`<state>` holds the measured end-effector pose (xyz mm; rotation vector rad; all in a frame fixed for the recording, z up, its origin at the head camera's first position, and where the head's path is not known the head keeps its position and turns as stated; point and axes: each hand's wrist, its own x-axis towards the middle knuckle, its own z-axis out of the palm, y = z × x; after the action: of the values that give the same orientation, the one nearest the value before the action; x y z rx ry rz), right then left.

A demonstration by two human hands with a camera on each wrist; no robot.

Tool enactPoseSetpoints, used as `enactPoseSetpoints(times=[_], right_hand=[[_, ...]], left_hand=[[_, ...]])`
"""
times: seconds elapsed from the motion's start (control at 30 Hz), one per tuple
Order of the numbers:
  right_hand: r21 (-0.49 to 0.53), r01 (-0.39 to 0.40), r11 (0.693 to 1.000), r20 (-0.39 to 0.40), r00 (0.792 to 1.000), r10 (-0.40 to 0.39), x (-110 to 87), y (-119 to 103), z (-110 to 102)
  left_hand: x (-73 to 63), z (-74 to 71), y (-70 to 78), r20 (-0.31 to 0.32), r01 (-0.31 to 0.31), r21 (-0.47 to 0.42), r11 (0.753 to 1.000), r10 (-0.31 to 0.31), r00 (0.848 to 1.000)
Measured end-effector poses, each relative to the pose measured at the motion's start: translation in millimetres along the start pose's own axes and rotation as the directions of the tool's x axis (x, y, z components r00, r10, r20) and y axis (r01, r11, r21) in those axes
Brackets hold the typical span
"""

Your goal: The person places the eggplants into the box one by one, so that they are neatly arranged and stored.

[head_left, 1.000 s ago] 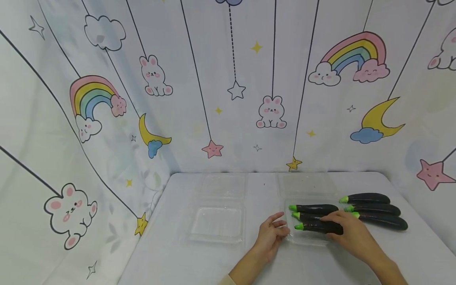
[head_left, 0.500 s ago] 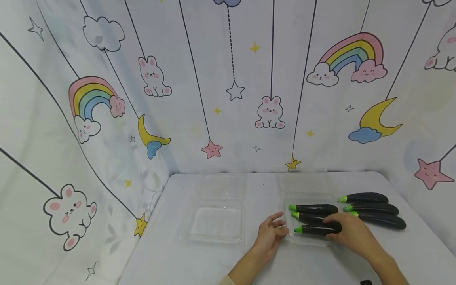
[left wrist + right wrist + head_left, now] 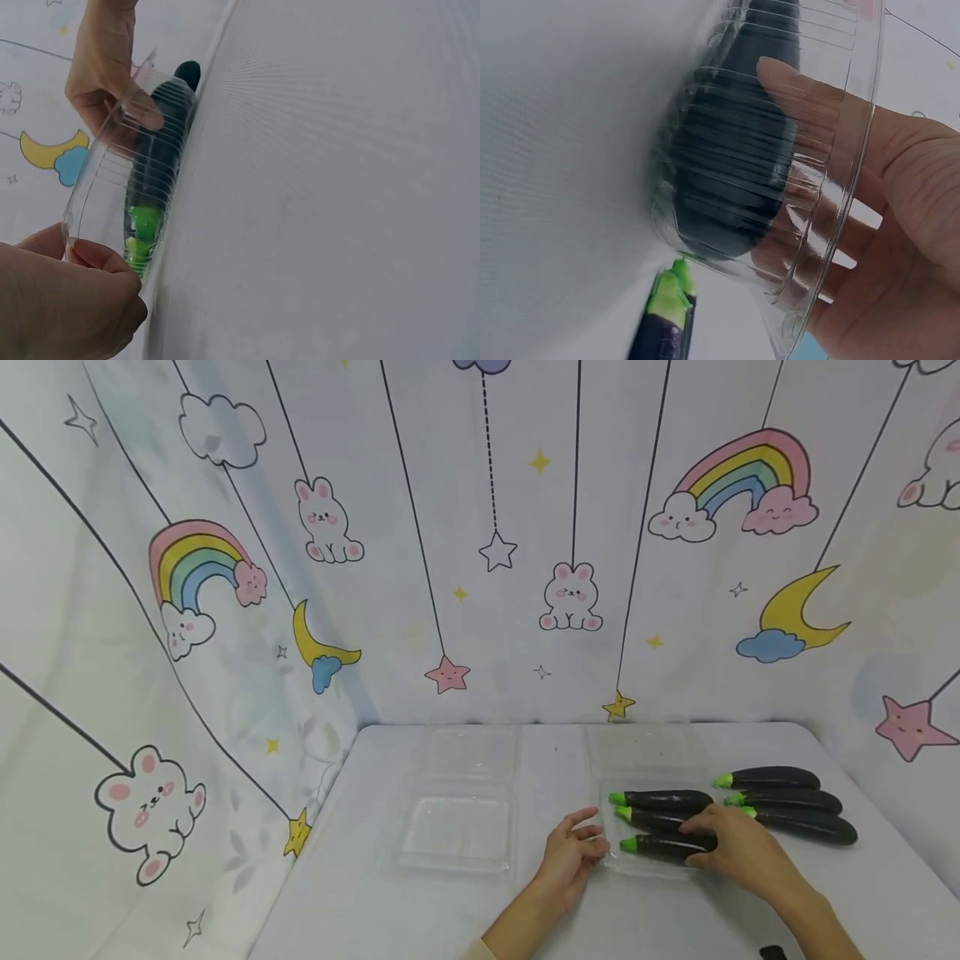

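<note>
Three dark eggplants with green stem ends lie side by side in a clear plastic container [image 3: 637, 870]. My right hand [image 3: 742, 852] reaches in from the right and grips the nearest eggplant [image 3: 663, 846] by its thick end, thumb on the near side. Through the ribbed wall in the right wrist view, that eggplant [image 3: 727, 165] shows with the thumb against it. At the container's left edge, my left hand [image 3: 570, 860] pinches the rim; the left wrist view shows its thumb and finger at the rim [image 3: 69, 225]. The fingers partly hide the middle eggplant [image 3: 652, 820].
Three more eggplants [image 3: 795, 822] lie on the white table right of the container. A second clear container [image 3: 457, 835] stands at the left. Clear lids [image 3: 472, 752] extend behind both containers. A patterned curtain [image 3: 420, 568] hangs behind the table.
The nearest eggplant has shifted slightly toward the front wall of the container, widening its gap from the middle one. My right hand moved with it; the left hand stays at the rim.
</note>
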<state>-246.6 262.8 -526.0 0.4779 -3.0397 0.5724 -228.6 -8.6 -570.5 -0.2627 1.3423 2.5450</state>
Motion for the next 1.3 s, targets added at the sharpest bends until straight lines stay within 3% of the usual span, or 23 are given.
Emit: enactPoseSetpoints(times=[0.37, 0.77, 1.1, 1.3], right_hand=[[0.058, -0.009, 0.998, 0.031, 0.999, 0.007, 5.7, 2.5, -2.9], [0.066, 0.010, 0.998, 0.009, 1.000, -0.010, 1.1, 4.5, -2.5], [0.074, 0.072, 0.995, -0.158, 0.986, -0.060, -4.2, 11.4, -4.1], [0.078, 0.133, 0.988, -0.295, 0.950, -0.105, -3.7, 21.2, -5.7]], left_hand=[[-0.2, 0.4, -0.7, -0.003, -0.002, 0.003, 1.000, 0.002, 1.000], [1.4, -0.1, -1.4, 0.011, -0.008, 0.013, 1.000, 0.008, 1.000], [4.5, -2.1, 1.8, 0.076, -0.014, 0.074, 0.997, 0.008, 0.997], [6.0, -6.0, 11.4, 0.028, -0.026, 0.119, 0.992, 0.023, 0.999]])
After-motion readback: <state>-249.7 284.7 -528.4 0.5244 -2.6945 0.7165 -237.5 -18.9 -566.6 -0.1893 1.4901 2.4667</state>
